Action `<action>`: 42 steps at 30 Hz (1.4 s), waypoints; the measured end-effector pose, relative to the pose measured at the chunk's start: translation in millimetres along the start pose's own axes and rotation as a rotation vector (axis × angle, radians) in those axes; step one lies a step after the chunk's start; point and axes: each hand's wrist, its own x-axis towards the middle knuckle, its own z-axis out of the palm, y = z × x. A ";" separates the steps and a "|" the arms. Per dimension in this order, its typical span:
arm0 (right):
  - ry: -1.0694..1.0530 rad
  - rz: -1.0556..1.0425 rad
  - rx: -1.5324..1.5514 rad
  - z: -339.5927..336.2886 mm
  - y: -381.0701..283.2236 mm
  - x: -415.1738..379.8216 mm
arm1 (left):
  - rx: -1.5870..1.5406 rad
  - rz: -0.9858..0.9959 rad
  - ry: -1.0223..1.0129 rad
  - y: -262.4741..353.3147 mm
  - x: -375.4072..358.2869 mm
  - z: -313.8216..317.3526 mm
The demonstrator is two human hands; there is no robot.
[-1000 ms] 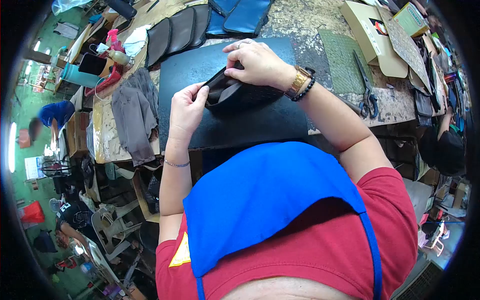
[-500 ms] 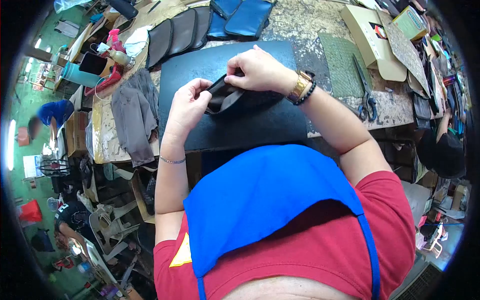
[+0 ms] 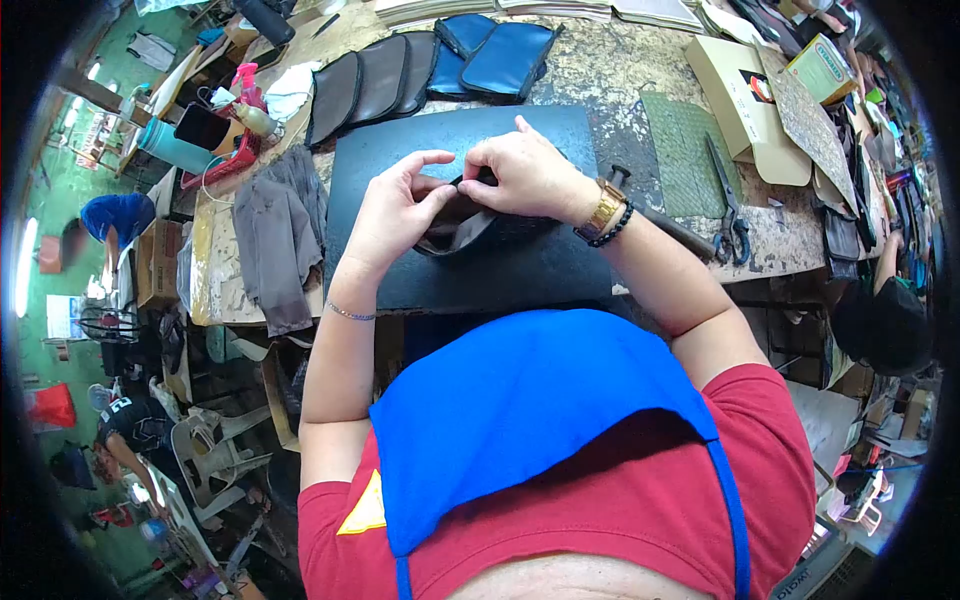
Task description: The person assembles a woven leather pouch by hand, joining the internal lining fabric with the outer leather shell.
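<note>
A dark pouch (image 3: 462,236) with a brown-grey lining is held above the black work board (image 3: 400,283), its opening facing up. My left hand (image 3: 395,208) pinches the pouch's rim between thumb and fingers on the left. Close beside it, my right hand (image 3: 525,172) grips the same rim with bent fingers. The thumbs are nearly touching at the edge. Most of the pouch's far side is hidden behind my fingers.
Brown pouches (image 3: 382,72) and blue pouches (image 3: 505,60) lie beyond the board. Grey cloth (image 3: 275,235) is at the left. Large scissors (image 3: 732,215) lie on a green mat (image 3: 685,150) near a cardboard box (image 3: 735,100). A hammer-like tool (image 3: 670,228) is partly behind my right wrist.
My left hand has moved right, closer to my right hand, along the pouch's rim. The camera view has shifted slightly, and the hammer-like tool now shows beside my right wrist.
</note>
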 end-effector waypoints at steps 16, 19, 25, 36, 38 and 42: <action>0.074 0.132 0.170 -27.4 25.5 -11.8 | -0.213 0.043 -0.138 -7.1 5.2 0.3; 0.079 0.133 0.154 -27.0 25.6 -10.1 | -0.201 0.050 -0.137 -10.2 5.8 1.0; 0.090 0.119 0.155 -22.9 29.1 -8.5 | -0.115 0.088 -0.135 -9.4 8.9 1.8; 0.072 -0.042 0.116 -0.8 19.8 28.1 | -0.100 -0.007 -0.069 -14.2 16.3 -10.2; 0.099 -0.159 0.141 9.5 20.8 43.4 | -0.162 0.013 0.079 -26.8 18.1 -10.6; 0.097 -0.217 0.106 14.5 13.0 57.7 | -0.037 -0.003 0.195 -29.0 14.7 -23.5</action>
